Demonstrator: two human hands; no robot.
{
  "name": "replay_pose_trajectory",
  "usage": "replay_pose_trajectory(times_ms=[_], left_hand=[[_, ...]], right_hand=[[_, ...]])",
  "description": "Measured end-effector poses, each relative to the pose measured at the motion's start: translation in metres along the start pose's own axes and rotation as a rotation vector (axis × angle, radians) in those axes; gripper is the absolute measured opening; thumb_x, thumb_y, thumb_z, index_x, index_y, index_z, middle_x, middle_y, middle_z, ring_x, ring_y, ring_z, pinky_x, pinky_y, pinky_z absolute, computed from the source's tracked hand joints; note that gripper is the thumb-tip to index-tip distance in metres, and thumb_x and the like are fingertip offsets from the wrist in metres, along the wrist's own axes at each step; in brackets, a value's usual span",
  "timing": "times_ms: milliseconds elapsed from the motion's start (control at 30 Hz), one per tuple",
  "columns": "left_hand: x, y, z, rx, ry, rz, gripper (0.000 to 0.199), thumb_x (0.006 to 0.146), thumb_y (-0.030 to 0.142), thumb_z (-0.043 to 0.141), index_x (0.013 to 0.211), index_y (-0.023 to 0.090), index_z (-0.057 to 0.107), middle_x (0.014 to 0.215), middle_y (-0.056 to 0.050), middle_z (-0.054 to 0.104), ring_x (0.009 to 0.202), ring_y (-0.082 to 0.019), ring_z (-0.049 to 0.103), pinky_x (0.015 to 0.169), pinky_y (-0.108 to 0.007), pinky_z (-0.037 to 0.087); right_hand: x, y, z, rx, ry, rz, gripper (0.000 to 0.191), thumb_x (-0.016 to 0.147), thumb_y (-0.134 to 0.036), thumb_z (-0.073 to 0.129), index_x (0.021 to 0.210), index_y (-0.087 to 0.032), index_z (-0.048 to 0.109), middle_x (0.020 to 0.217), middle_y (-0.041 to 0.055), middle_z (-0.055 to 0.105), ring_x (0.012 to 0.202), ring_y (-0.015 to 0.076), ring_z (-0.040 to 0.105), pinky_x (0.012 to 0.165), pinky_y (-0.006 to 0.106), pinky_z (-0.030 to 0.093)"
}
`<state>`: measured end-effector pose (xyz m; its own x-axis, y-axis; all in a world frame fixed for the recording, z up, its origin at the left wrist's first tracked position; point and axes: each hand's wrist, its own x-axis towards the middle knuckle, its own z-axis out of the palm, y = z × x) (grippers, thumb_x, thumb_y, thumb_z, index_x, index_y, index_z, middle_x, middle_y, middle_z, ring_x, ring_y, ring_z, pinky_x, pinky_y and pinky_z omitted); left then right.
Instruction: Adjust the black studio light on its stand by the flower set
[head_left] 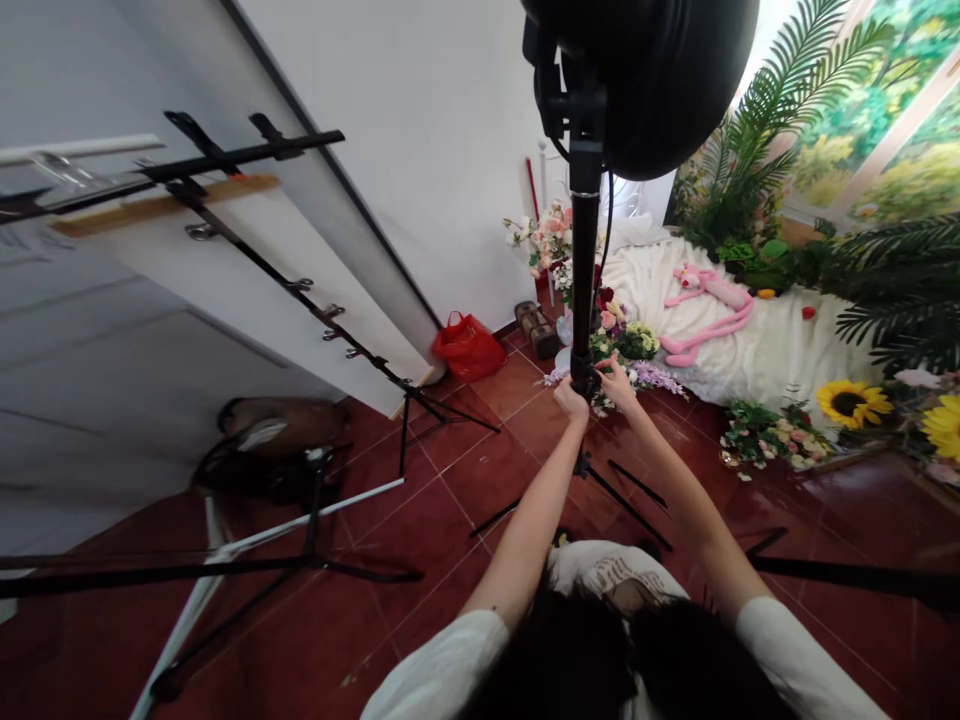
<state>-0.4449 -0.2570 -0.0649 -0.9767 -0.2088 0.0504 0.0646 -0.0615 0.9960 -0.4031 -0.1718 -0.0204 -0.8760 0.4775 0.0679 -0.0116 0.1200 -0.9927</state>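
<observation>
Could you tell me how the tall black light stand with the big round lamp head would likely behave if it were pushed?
The tall black light stand is probably top-heavy: the big round black lamp head sits high on a thin pole. Its thin spread legs on the smooth red floor tiles may slide. Both the left hand and right hand grip the pole, which suggests it needs steadying.

You stood over a floor of dark red tiles (pixel 480 470), where the light stand's black legs (pixel 622 495) spread beneath you. A red bag (pixel 469 346) sat by the wall, and flower bunches (pixel 765 432) edged a white blanket (pixel 757 345) bearing a pink plush toy (pixel 709 310).
</observation>
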Motion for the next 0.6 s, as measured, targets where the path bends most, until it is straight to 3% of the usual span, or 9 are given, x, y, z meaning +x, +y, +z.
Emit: replay_pose_trajectory(times_ms=[167, 367, 600], left_hand=[[0.001, 0.0, -0.001, 0.014, 0.002, -0.003, 0.036, 0.085, 0.023, 0.033, 0.062, 0.017, 0.061, 0.063, -0.004, 0.06, 0.06, -0.014, 0.053, 0.061, -0.025, 0.041], [0.0, 0.004, -0.002, 0.044, -0.008, 0.022, 0.034, 0.084, 0.025, 0.036, 0.062, 0.017, 0.061, 0.063, -0.004, 0.061, 0.06, -0.014, 0.052, 0.06, -0.025, 0.041], [0.001, 0.002, -0.002, 0.03, -0.021, 0.007, 0.04, 0.085, 0.031, 0.031, 0.061, 0.017, 0.06, 0.061, -0.004, 0.058, 0.06, -0.015, 0.053, 0.06, -0.027, 0.041]], right_hand=[[0.001, 0.0, 0.003, 0.039, 0.074, 0.097, 0.019, 0.067, -0.035, 0.065, 0.076, -0.021, 0.056, 0.073, 0.0, 0.06, 0.065, 0.0148, 0.054, 0.062, 0.028, 0.046], [-0.014, 0.002, 0.009, 0.278, 0.073, -0.014, 0.026, 0.072, -0.041, 0.064, 0.09, -0.022, 0.059, 0.09, 0.0035, 0.067, 0.087, 0.0178, 0.063, 0.083, 0.031, 0.051], [-0.012, 0.006, 0.022, 0.188, 0.269, 0.022, 0.041, 0.081, -0.063, 0.053, 0.085, -0.022, 0.047, 0.076, 0.0022, 0.062, 0.076, 0.0172, 0.061, 0.076, 0.03, 0.049]])
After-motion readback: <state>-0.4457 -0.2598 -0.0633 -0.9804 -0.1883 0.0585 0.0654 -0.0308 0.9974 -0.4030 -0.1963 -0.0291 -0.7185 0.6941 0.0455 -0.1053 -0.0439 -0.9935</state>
